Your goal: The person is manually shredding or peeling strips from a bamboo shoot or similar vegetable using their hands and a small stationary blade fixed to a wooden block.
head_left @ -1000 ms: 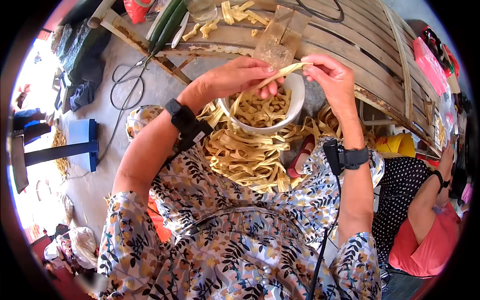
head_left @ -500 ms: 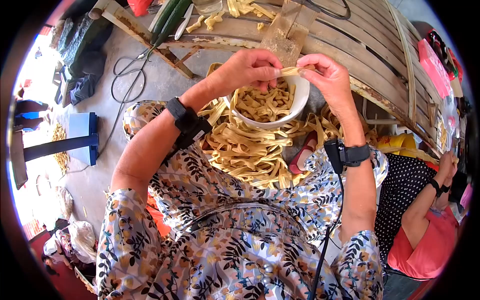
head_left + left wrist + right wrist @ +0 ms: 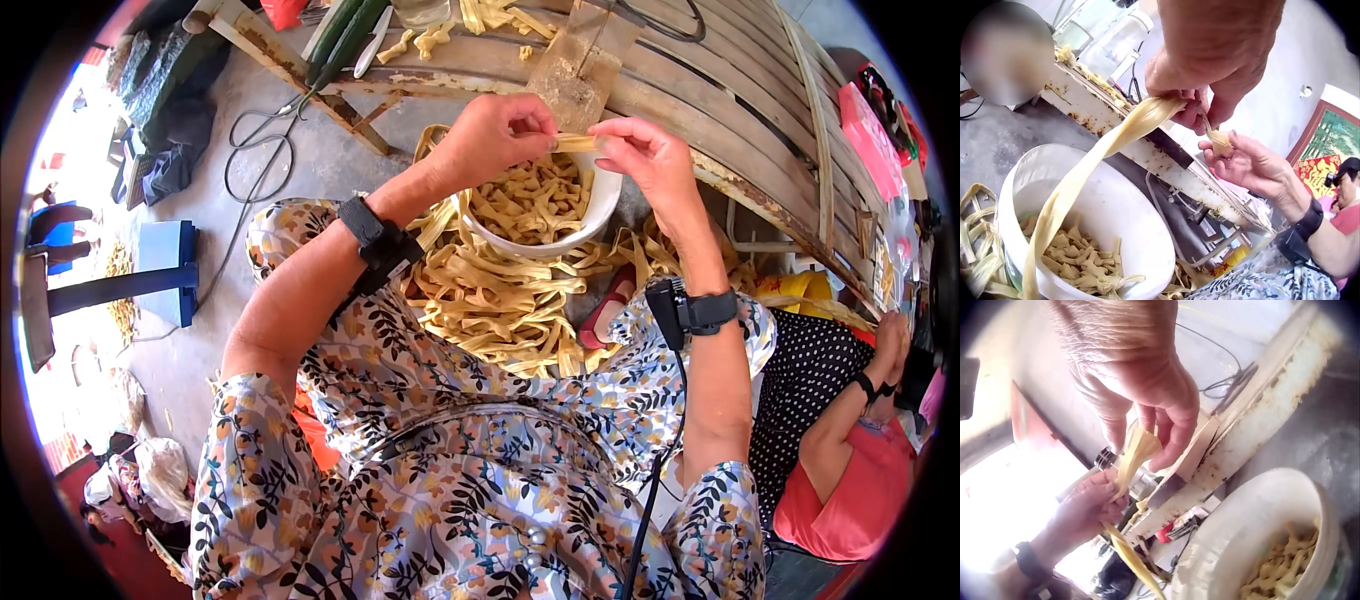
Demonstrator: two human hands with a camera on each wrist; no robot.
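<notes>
Between my two hands a short span of a long, flat, pale yellow strip (image 3: 576, 143) runs over a white bucket (image 3: 606, 195). The left hand (image 3: 500, 130) pinches it between thumb and fingers. In the left wrist view the strip's long tail (image 3: 1094, 153) hangs twisted from that hand down across the bucket. With thumb and fingertips the right hand (image 3: 655, 160) pinches the short end, which spreads wide in the right wrist view (image 3: 1139, 450). Small knotted yellow pieces (image 3: 530, 200) lie inside the bucket.
Long loose strips (image 3: 490, 300) heap on the floor before my knees. A slatted bench (image 3: 720, 110) with rusty edges stands ahead, bearing a wooden board (image 3: 575, 80), cucumbers (image 3: 340, 45) and a few yellow pieces (image 3: 433, 40). Another person (image 3: 840, 470) sits at the right.
The left hand has moved up level with the right and its fingers have curled in. The strip, earlier slanting between the hands, now spans a short, nearly level stretch.
</notes>
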